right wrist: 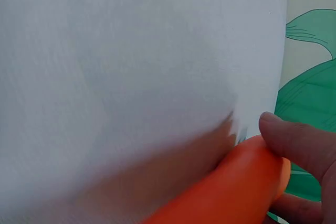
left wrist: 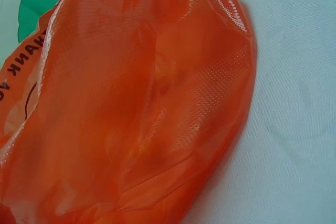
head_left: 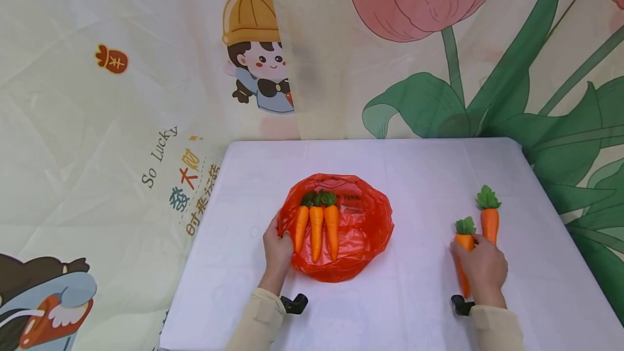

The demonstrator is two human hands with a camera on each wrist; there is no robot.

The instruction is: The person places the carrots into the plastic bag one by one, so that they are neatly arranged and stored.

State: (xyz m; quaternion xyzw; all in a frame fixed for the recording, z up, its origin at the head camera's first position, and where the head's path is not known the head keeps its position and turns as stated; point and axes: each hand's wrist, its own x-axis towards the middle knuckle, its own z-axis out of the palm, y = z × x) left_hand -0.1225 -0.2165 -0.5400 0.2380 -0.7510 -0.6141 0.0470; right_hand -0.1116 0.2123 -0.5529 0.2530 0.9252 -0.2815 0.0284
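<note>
A red plastic bag lies spread on the table with three carrots on it, side by side, leaves pointing away. My left hand grips the bag's left edge; the left wrist view is filled mostly by the bag, and the hand does not show there. At the right, my right hand pinches a carrot near its leafy top. The same carrot shows in the right wrist view between thumb and fingers. Another carrot lies just beyond that hand.
The white table has its far edge against a printed cloth backdrop with a cartoon figure and tulips. Black wrist-camera mounts show beside both sleeves. White table surface lies between the bag and the right hand.
</note>
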